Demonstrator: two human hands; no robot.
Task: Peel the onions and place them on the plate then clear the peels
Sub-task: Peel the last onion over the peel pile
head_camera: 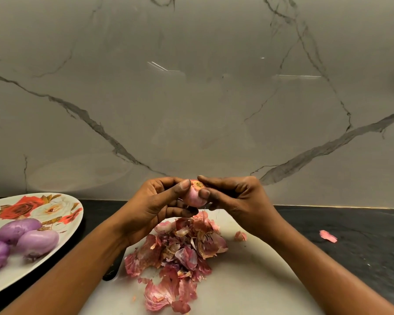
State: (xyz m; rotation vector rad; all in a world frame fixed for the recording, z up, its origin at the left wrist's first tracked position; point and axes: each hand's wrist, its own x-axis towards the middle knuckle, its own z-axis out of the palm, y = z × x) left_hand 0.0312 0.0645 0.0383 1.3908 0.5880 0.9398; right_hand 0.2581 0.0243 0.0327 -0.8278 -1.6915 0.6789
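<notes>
Both grips were pinched on one small onion [193,195], the left hand [159,201] and right hand [237,198] curling fingers and thumbs round it above the white cutting board [248,280] (root end facing the camera). A heap of peels [180,253] lay on the board beneath, and one stray peel [328,236] on the dark tabletop [362,223] to the right. Three peeled onions [38,243] sat on the flowered plate [62,214] at left.

There is one camera, worn on the person's head. It looks forward and down over the counter [362,235] and faces the wall [191,87] at the counter's far edge. The left hand [155,205] and right hand [239,196] hold an onion [194,196] close below it, low in the middle, and the plate [14,273] is cut off at the left.
</notes>
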